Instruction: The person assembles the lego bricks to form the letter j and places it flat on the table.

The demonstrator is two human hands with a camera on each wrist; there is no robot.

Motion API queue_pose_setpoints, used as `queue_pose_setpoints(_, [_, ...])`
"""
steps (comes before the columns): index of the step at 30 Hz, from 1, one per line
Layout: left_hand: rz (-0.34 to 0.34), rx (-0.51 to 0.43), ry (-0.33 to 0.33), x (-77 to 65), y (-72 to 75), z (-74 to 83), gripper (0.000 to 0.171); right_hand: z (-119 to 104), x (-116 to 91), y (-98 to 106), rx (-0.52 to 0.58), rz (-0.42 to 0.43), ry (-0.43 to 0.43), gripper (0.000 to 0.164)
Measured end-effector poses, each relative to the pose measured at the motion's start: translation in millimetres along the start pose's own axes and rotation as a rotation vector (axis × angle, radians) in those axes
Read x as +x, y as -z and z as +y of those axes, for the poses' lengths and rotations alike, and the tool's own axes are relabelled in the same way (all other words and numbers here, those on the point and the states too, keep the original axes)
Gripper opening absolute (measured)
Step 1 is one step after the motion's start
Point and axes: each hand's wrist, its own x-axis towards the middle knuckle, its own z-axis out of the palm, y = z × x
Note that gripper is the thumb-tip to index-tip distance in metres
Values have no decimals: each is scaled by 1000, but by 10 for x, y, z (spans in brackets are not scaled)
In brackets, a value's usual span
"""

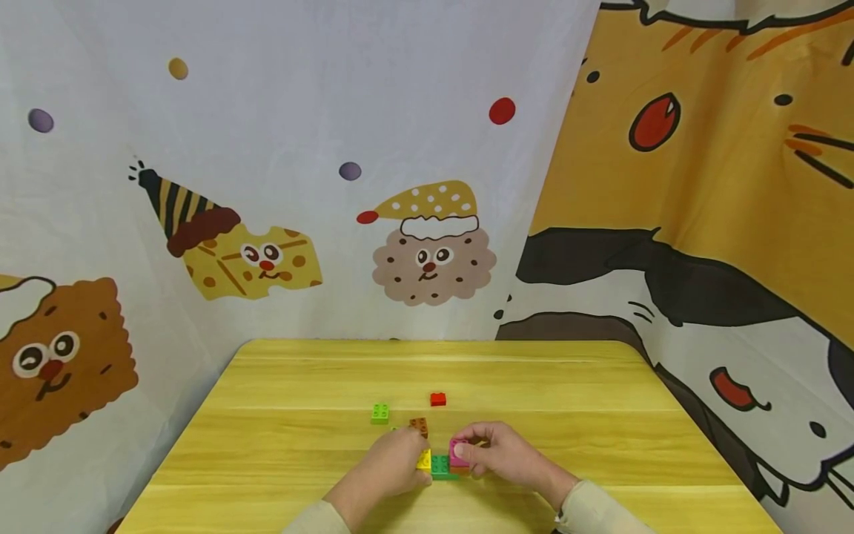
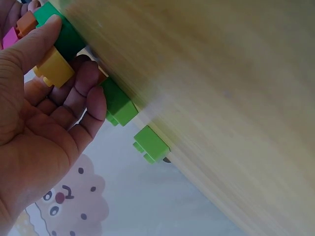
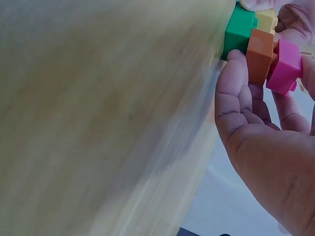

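Observation:
A dark green building brick [image 1: 440,466] stands low on the table between both hands. On its left end sits a yellow brick [image 2: 55,66], and on its right end an orange brick [image 3: 259,56]. My left hand [image 1: 399,458] grips the green and yellow bricks, thumb across the green one's side and fingers behind. With thumb and fingers my right hand [image 1: 503,454] pinches a pink brick [image 3: 285,66] at the orange brick's studs; the pink one looks slightly tilted there. Other fingers of that hand lie along the green and orange bricks.
Beyond the hands on the wooden table [image 1: 300,386] lie a light green brick [image 1: 380,413], a red brick [image 1: 437,399] and a brown brick [image 1: 418,426]. Another green brick [image 2: 120,101] is partly hidden by the left hand. A printed curtain [image 1: 280,148] hangs behind the table.

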Motion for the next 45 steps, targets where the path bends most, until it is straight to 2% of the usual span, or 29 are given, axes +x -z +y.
queue_pose_setpoints(15, [-3,14,10,-19,29,18,43,26,6,-23,-13,23,-4,32])
queue_pose_setpoints(28, [-9,9,33,-12,-3,11,44,50,8,-24,-35,24,13,29])
queue_pose_setpoints(45, [-8,3,21,-11,-1,8,42,41,54,1,44,6,-68,35])
